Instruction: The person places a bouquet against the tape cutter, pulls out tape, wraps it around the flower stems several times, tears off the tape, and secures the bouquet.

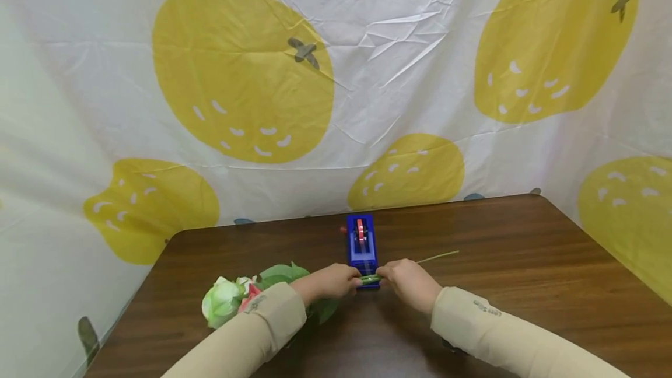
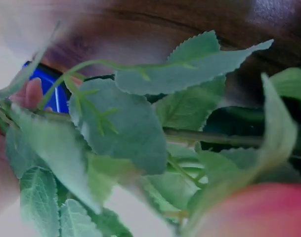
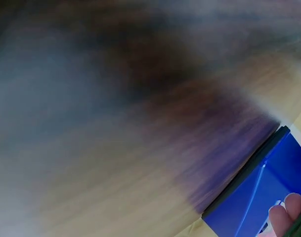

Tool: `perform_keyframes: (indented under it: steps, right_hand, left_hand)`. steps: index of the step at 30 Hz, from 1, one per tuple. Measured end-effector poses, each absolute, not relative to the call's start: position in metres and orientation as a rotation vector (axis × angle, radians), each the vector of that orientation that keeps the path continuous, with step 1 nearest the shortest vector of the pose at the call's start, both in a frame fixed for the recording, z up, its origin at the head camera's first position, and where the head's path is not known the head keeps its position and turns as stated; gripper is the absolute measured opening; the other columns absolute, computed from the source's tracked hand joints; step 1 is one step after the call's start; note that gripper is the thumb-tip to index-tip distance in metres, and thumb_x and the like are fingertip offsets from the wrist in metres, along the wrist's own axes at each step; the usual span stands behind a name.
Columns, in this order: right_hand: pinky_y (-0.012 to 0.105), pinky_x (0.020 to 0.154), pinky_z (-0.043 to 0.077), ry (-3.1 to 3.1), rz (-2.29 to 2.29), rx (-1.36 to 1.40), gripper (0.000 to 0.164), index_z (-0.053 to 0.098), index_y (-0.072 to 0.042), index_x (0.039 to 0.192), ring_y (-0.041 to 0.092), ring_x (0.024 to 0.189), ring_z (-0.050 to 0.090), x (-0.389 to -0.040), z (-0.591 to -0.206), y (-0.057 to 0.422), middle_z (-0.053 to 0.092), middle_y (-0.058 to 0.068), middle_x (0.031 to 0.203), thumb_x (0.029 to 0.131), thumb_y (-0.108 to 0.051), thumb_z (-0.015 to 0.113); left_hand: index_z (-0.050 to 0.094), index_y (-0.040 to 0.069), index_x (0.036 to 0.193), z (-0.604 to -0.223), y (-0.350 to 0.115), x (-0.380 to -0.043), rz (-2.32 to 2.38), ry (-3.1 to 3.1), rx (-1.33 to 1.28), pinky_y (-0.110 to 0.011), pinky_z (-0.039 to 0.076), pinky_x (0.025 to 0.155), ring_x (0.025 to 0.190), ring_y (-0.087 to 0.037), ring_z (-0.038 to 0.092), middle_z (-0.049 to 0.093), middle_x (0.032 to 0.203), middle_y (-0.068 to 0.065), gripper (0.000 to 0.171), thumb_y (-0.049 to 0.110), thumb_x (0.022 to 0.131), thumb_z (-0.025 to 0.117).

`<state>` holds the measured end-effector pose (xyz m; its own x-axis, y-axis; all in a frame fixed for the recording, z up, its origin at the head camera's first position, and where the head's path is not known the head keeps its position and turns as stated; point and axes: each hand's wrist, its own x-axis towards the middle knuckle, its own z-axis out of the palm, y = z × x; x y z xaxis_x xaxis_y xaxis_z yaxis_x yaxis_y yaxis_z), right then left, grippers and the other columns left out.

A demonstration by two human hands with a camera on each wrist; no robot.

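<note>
Green flower stems (image 1: 370, 279) stretch between my two hands, just in front of a blue tape dispenser (image 1: 362, 249). My left hand (image 1: 336, 280) pinches the stems on the left; my right hand (image 1: 405, 279) pinches them on the right, and a thin stem end (image 1: 443, 256) sticks out beyond it. A strip of tape seems to run from the red roll (image 1: 360, 230) toward the stems. To the left lie the flower heads, a pale green-white bloom (image 1: 223, 301) and a pink one (image 1: 250, 296). Leaves (image 2: 120, 123) fill the left wrist view. Fingertips (image 3: 293, 205) and stems show at the right wrist view's edge.
The dispenser stands on a brown wooden table (image 1: 504, 261), near its middle. Behind the table hangs a white cloth (image 1: 378, 74) with yellow fruit prints. Most of the right wrist view is blurred.
</note>
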<state>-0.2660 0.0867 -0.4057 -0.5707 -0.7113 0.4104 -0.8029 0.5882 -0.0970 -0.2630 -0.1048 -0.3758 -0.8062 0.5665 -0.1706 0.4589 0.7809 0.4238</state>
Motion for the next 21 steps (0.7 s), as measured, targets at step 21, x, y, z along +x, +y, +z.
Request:
perform_keyframes:
  steps: [21]
  right_hand:
    - [0.027,0.044,0.040,-2.341,0.026,1.159,0.019,0.053,-0.010,0.065,0.012,0.050,0.053,-0.273,-0.409,0.086,0.055,-0.001,0.059,0.072,0.002,0.067]
  left_hand:
    - [0.054,0.012,0.066,-0.394,-0.092,-0.247,0.126,3.187,0.830,-0.032,0.041,0.053,0.057,-0.018,0.058,0.060,0.062,-0.002,0.024,0.024,0.086,0.061]
